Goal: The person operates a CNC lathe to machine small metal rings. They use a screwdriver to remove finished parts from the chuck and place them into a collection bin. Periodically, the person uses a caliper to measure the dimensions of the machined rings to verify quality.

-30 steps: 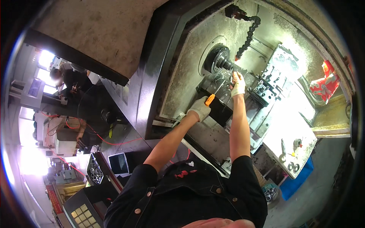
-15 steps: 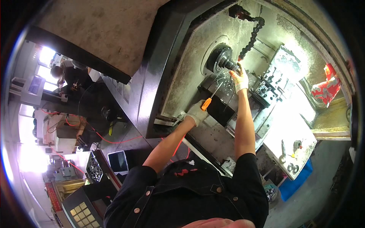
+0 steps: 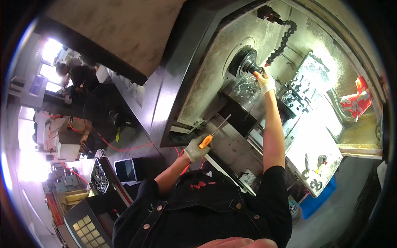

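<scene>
My left hand [image 3: 195,150], in a pale work glove, is closed round the orange handle of a screwdriver [image 3: 205,141]. Its metal shaft points up and right, apart from the machine. Inside the lathe, my right hand [image 3: 266,84] is gloved with the thumb and a fingertip bare. Those fingers close on the outer end of a stepped metal part [image 3: 253,67] that sticks out of the dark round chuck [image 3: 242,60]. What lies under the palm is hidden. A black jointed coolant hose [image 3: 285,41] hangs just above, its red tip close to my fingers.
Right of my right hand stands a tool block [image 3: 292,98] with several holders. A white board [image 3: 298,165] carries rings and small tools. A red-and-white bag [image 3: 356,101] lies far right. The machine's door frame [image 3: 165,101] borders the left. Another person [image 3: 79,76] bends over farther left.
My left hand has drawn the screwdriver back from below the chuck, down and left toward my body. My right hand stays at the part's end.
</scene>
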A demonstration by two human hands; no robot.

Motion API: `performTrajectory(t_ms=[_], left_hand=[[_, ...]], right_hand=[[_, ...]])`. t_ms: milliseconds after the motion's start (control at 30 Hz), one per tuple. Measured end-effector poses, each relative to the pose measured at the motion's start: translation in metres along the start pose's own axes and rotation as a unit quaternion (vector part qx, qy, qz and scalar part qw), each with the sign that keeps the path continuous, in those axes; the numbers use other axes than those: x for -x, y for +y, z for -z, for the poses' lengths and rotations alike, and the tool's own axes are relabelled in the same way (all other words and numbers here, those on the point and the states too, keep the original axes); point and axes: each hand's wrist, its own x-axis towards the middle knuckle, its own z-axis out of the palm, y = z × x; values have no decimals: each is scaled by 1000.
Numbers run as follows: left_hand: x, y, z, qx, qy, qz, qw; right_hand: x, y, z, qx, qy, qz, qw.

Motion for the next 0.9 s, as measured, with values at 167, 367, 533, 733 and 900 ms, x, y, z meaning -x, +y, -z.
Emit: performTrajectory(t_ms=[167,367,533,733,900], left_hand=[[91,78,50,-104,46,-162,980],[128,138,183,-218,213,-289,908],[75,181,243,-434,202,-352,804],[21,184,256,-443,211,-353,797],[19,186,251,-430,202,-354,805]], right_hand=[[18,-38,-6,-96,-17,-159,982],[11,9,-2,-165,12,120,979],[14,-12,-8,-128,30,-131,983],[14,-13,-6,-142,55,-145,978],[8,-7,-8,-148,58,-131,978]])
